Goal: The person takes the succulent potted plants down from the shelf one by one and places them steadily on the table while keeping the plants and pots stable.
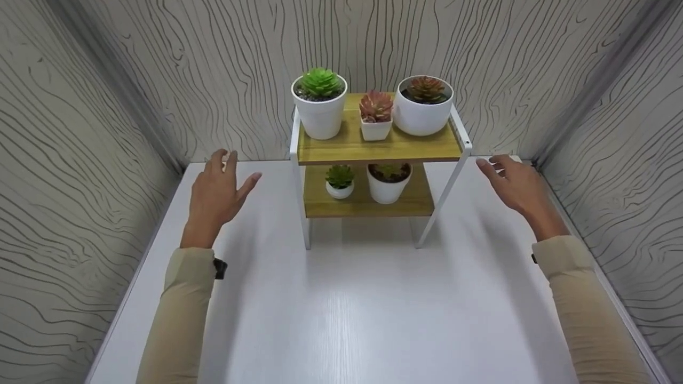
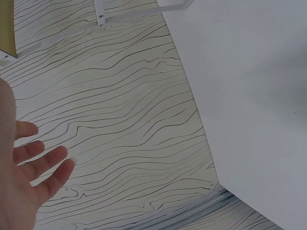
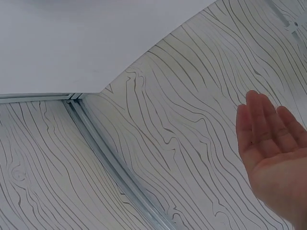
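A two-tier shelf (image 1: 379, 152) with white metal legs stands at the table's back. On its upper board are a green succulent in a white pot (image 1: 322, 114), a pink one in a small square pot (image 1: 376, 130) and a reddish-brown one in a round pot (image 1: 422, 114). The lower board bears a small round pot (image 1: 340, 190) and a larger pot (image 1: 387, 189). My left hand (image 1: 213, 194) hovers left of the shelf, fingers relaxed, holding nothing; its fingers (image 2: 45, 165) spread apart. To the shelf's right, my right hand (image 1: 517, 186) is raised, its palm (image 3: 278, 177) bare.
The white table (image 1: 341, 309) reaches from the shelf to the near edge of view. Wood-patterned panels (image 1: 213, 69) enclose the back and both sides, with metal strips (image 1: 106, 80) at the corners.
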`<state>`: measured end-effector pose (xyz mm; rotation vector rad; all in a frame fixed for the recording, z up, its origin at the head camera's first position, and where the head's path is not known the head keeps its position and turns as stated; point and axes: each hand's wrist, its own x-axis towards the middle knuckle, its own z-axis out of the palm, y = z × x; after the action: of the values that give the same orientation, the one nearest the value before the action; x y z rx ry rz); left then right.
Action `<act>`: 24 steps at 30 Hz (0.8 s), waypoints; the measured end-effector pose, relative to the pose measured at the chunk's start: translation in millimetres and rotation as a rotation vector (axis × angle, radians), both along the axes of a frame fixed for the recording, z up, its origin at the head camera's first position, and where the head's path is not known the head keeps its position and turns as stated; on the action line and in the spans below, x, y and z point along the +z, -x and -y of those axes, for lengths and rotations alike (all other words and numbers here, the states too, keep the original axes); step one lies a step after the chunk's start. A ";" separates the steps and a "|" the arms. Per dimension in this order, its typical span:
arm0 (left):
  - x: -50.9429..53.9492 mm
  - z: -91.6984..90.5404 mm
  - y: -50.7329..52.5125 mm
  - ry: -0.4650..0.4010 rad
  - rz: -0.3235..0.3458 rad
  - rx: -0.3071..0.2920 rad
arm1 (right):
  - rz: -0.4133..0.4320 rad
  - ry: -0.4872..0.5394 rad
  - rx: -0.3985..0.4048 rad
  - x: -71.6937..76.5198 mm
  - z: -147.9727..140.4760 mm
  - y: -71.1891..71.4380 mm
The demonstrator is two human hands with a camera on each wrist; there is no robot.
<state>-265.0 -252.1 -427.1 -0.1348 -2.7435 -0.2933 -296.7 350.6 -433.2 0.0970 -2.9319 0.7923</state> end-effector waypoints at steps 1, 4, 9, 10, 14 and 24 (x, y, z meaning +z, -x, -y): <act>0.5 0.1 0.0 -0.002 -0.011 -0.005 | 0.001 0.007 0.001 0.4 0.5 -0.5; 1.9 0.6 -0.9 -0.007 -0.072 -0.041 | 0.000 0.037 0.008 0.6 1.8 -3.1; 7.2 -0.5 -4.2 -0.063 -0.200 -0.118 | -0.041 0.092 0.039 -0.5 4.7 -8.8; 8.9 -1.3 -4.9 -0.086 -0.220 -0.130 | -0.045 0.104 0.049 -1.1 5.6 -9.6; 17.7 -7.0 -7.1 -0.203 -0.254 -0.174 | -0.031 0.126 0.066 -1.0 9.8 -14.5; 40.6 -28.7 -20.0 -0.432 -0.296 -0.267 | -0.048 0.168 0.095 2.2 20.9 -29.4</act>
<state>-245.1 -223.4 -386.5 -0.3932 -2.3078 -0.8554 -267.3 329.7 -431.0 0.2391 -2.8201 1.0314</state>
